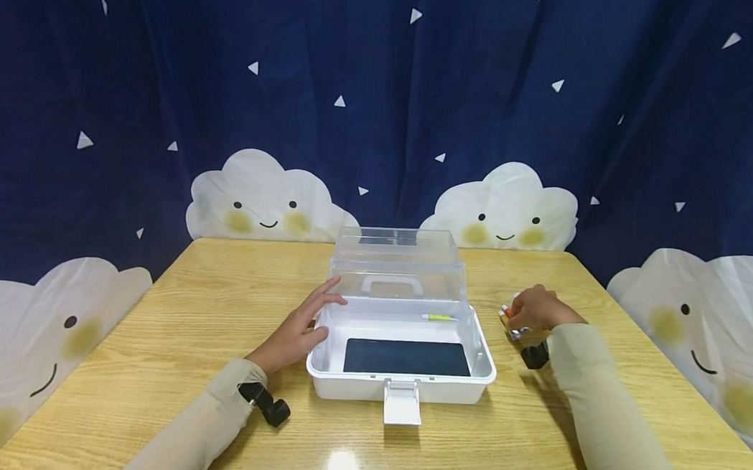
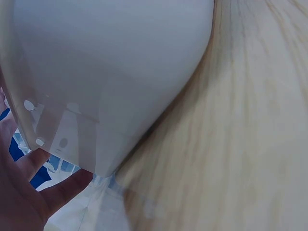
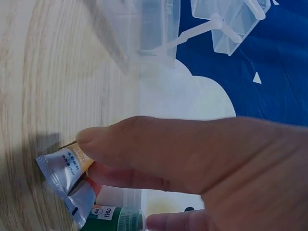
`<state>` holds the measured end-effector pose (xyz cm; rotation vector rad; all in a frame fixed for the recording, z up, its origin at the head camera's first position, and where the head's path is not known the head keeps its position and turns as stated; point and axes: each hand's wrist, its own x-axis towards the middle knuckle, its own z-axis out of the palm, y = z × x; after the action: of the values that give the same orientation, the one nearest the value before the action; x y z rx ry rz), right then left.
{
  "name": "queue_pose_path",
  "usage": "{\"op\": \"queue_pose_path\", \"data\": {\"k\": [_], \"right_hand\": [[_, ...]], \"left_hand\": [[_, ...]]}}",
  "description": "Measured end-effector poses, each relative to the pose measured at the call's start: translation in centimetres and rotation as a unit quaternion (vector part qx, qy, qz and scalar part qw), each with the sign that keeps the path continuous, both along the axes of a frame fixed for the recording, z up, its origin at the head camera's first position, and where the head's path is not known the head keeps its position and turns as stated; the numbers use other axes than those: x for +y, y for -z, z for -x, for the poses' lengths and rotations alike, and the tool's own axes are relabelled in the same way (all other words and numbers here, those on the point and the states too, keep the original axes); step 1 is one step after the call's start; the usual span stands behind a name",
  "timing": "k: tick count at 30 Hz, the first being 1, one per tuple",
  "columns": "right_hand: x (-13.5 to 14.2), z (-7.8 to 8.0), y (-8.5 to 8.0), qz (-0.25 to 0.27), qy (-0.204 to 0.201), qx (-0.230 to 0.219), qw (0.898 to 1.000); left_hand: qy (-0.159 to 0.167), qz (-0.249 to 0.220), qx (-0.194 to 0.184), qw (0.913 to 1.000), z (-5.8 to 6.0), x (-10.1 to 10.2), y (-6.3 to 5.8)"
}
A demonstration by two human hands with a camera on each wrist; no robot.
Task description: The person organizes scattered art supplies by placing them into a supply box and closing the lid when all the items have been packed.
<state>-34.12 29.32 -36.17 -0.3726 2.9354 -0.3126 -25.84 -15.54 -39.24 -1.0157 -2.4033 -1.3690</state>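
A white plastic box (image 1: 354, 388) with its clear lid (image 1: 401, 251) raised stands mid-table. Inside it lie a flat dark rectangle (image 1: 408, 358) and a slim yellow-and-white tube-like item (image 1: 440, 317). My left hand (image 1: 299, 331) rests at the box's left side, fingers spread and fairly straight near the lid hinge. Right of the box, my right hand (image 1: 538, 309) pinches a silver paint tube (image 3: 70, 166) with an orange-yellow band between thumb and forefinger. A second silver tube (image 3: 86, 199) with red on it lies against the first, beside a green-labelled tube or bottle (image 3: 108, 219), partly out of frame.
The wooden table (image 1: 231, 276) carries the box near its middle. An unfastened white latch (image 1: 402, 405) hangs off the box front. A dark blue curtain (image 1: 384, 106) with clouds hangs behind the table and along its sides.
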Motion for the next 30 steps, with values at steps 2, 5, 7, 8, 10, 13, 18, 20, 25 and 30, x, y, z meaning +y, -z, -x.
{"op": "queue_pose_path", "data": {"k": [2, 5, 7, 8, 10, 13, 18, 20, 25, 30], "right_hand": [[-0.1, 0.1, 0.2, -0.007, 0.008, 0.001, 1.0], [-0.3, 0.1, 0.4, -0.011, 0.02, -0.001, 1.0], [-0.4, 0.1, 0.5, -0.011, 0.024, -0.001, 1.0], [-0.5, 0.1, 0.5, -0.01, 0.026, -0.001, 1.0], [-0.6, 0.0, 0.6, -0.008, 0.033, -0.002, 0.999], [-0.8, -0.1, 0.6, -0.003, 0.046, -0.006, 0.999], [-1.0, -0.2, 0.6, -0.007, 0.067, -0.011, 0.998], [-1.0, -0.2, 0.7, -0.012, 0.07, -0.011, 0.997], [-1.1, -0.2, 0.7, -0.011, 0.074, -0.012, 0.997], [-1.2, -0.1, 0.8, -0.011, 0.077, -0.008, 0.997]], "left_hand": [[0.0, -0.001, -0.002, 1.0, 0.0, 0.0, 0.0], [-0.001, 0.0, -0.004, 1.0, -0.1, 0.0, 0.0], [-0.002, 0.001, -0.004, 1.0, -0.1, 0.0, -0.1], [-0.002, 0.002, -0.004, 1.0, -0.1, 0.0, -0.1], [-0.003, 0.003, -0.003, 1.0, -0.1, 0.0, -0.1], [-0.003, 0.005, -0.001, 1.0, -0.1, 0.0, -0.1], [-0.001, 0.002, -0.002, 1.0, -0.1, 0.0, 0.0], [-0.001, 0.001, -0.002, 1.0, 0.0, 0.0, 0.0], [0.001, -0.001, 0.001, 1.0, 0.0, 0.0, 0.1], [0.003, -0.002, 0.003, 1.0, 0.1, 0.0, 0.1]]}}
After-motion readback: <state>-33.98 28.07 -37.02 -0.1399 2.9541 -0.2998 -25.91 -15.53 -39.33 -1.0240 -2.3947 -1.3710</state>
